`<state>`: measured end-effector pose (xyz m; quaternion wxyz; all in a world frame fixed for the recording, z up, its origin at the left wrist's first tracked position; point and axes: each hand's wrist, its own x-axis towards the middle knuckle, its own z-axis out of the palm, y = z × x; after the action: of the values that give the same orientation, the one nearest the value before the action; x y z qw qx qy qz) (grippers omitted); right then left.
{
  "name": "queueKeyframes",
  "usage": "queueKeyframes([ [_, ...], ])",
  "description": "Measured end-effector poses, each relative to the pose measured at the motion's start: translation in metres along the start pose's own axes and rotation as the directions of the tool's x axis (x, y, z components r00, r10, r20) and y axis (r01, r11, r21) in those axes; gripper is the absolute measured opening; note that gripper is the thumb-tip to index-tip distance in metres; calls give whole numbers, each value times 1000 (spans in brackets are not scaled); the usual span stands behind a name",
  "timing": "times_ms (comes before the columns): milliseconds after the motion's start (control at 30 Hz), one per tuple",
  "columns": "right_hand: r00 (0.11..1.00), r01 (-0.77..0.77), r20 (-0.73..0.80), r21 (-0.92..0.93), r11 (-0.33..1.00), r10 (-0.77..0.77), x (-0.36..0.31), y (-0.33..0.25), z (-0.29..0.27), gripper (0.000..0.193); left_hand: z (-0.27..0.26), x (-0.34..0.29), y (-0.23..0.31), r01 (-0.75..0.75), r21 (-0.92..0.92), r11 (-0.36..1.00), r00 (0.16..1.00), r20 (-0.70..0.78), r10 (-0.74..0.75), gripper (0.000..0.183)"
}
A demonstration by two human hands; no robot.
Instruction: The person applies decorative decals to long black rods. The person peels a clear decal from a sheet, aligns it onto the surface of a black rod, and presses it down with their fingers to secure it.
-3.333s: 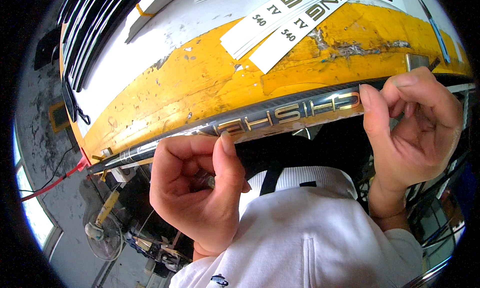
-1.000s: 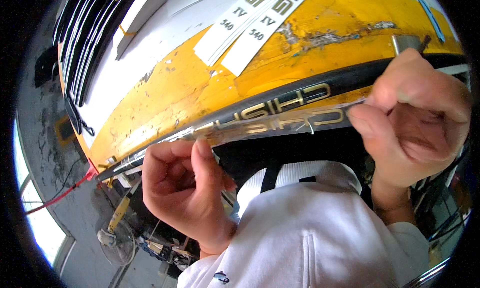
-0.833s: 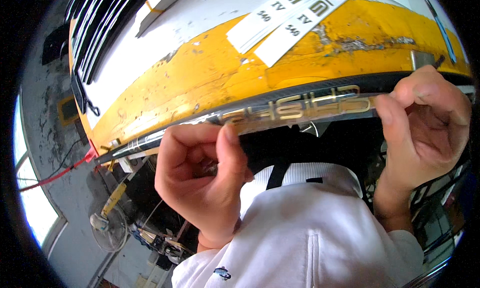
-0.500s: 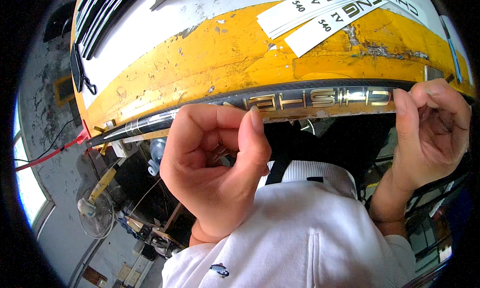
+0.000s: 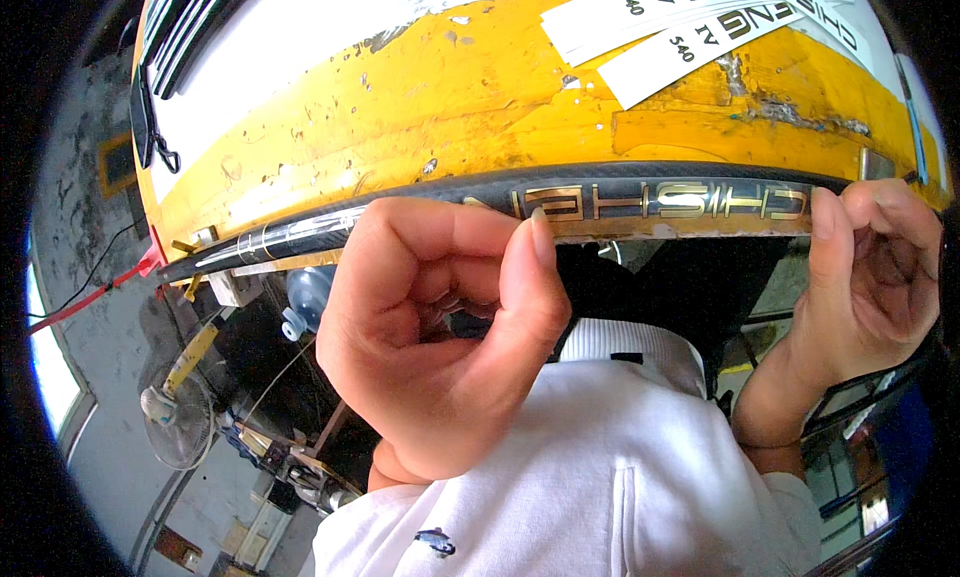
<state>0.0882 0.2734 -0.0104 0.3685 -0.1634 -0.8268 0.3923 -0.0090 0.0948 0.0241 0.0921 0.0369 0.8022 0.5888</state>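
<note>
A clear decal strip (image 5: 680, 203) with gold lettering is stretched between my two hands, along the near side of a long, glossy black rod (image 5: 300, 235). Thumb and forefinger of my left hand (image 5: 440, 347) pinch it near the middle of the view, the other fingers curled in. At the right, my right hand (image 5: 865, 287) pinches the other end between thumb and bent forefinger. Whether the decal touches the rod cannot be told from here. The rod's left part carries thin gold rings, and my left hand hides some of it.
White lettered sheets (image 5: 660, 67) lie fanned on the yellow, scuffed worktable (image 5: 480, 107). Several dark rods (image 5: 200, 27) rest at its far left. A red clamp-like piece (image 5: 152, 257) sits at the rod's left end. Below the table edge stands a fan (image 5: 178, 417).
The view has shifted slightly, with the sheets and the lettering now further right in the picture. Both hands keep their pinch on the decal strip.
</note>
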Motion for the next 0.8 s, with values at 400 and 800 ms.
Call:
queueKeyframes([
  [400, 997, -42, -66, -9, 999, 41, -1, -2, 4, 35, 1, 0, 1, -14, 0, 1000, 1000, 11, 14, 14],
  [800, 973, 71, 217, 39, 997, -77, 14, -2, -3, 41, -6, 1, 8, 93, 5, 996, 995, 40, -93, 15],
])
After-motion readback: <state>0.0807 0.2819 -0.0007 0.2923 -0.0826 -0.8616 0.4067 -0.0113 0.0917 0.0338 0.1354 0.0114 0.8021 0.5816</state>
